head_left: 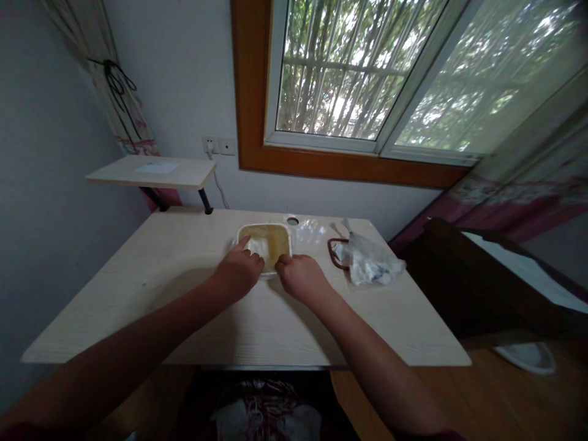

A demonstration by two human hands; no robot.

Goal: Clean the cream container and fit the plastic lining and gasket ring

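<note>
A small rectangular tub [278,236] with a white rim and yellowish inside sits on the table. Something pale and whitish [260,246] lies in its left half; I cannot make out what it is. My left hand [239,268] is over the tub's front left side. Its index finger stretches out over the inside, apart from the other fingers, which are bent, and no held object shows. At the front right corner, my right hand [301,275] has its fingers closed on the tub's rim. The fingertips there are partly hidden.
A clear plastic bag [374,260] with a brown ring-shaped frame [335,256] beside it lies to the right on the pale table [184,331]. A raised shelf [184,170] stands at the back left. Behind the table are a cable hole [293,221], wall and window.
</note>
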